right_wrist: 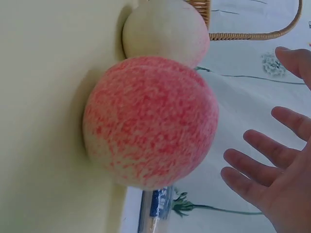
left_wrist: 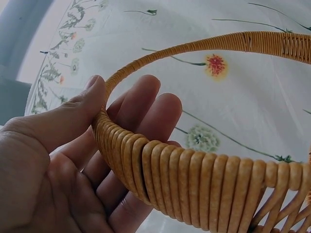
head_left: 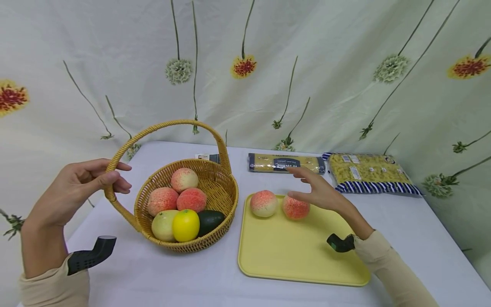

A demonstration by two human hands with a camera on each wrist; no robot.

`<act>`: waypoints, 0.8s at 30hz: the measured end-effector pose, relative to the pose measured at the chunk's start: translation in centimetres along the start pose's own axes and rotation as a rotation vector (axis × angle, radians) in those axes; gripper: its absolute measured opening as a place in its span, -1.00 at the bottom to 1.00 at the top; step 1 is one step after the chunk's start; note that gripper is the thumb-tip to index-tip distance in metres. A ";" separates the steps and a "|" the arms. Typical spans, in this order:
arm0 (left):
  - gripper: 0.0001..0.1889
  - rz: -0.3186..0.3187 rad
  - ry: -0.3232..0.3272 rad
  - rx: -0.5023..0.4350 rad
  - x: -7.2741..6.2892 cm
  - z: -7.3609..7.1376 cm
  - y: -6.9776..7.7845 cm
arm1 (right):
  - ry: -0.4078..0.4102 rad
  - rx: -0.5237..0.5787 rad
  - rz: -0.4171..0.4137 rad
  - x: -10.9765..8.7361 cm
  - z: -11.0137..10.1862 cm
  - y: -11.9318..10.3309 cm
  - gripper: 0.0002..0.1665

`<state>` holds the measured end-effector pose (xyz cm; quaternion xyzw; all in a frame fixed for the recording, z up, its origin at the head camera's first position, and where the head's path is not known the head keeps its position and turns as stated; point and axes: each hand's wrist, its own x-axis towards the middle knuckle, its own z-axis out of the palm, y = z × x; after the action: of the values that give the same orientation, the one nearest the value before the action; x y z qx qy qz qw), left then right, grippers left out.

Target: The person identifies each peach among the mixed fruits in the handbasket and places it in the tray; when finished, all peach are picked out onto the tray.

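My left hand (head_left: 82, 187) holds the arched handle (head_left: 168, 123) of a wicker basket (head_left: 184, 247), thumb on one side and fingers behind it; the left wrist view shows this hand (left_wrist: 63, 165) close up. Inside the basket lie several peaches (head_left: 184, 179), a pale green round fruit (head_left: 163, 226), a yellow fruit (head_left: 186, 226) and a dark green oblong fruit or vegetable (head_left: 210, 221). Over a yellow tray (head_left: 291, 260) hovers my right hand (head_left: 320, 189), fingers spread and holding nothing. It is nearest a red-pink peach (right_wrist: 150, 121); a paler peach (head_left: 264, 203) lies left of that one.
Behind the tray lies a long pack of pasta (head_left: 268, 163), beside a larger bag of pasta (head_left: 368, 172). A small package (head_left: 209, 157) sits partly hidden behind the basket. Flower-printed cloth (head_left: 245, 102) hangs behind the white-covered table (head_left: 153, 273).
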<state>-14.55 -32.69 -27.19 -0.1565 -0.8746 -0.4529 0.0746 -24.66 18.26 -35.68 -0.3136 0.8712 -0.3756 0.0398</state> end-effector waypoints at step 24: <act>-0.77 0.000 -0.007 -0.033 -0.1 -0.1 0.0 | -0.109 -0.059 -0.225 5.1 3.6 -6.6 -0.19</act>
<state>-14.45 -32.83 -27.17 -0.1594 -0.8672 -0.4668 0.0689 -24.18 9.62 -32.95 -0.4302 0.8378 -0.3343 0.0355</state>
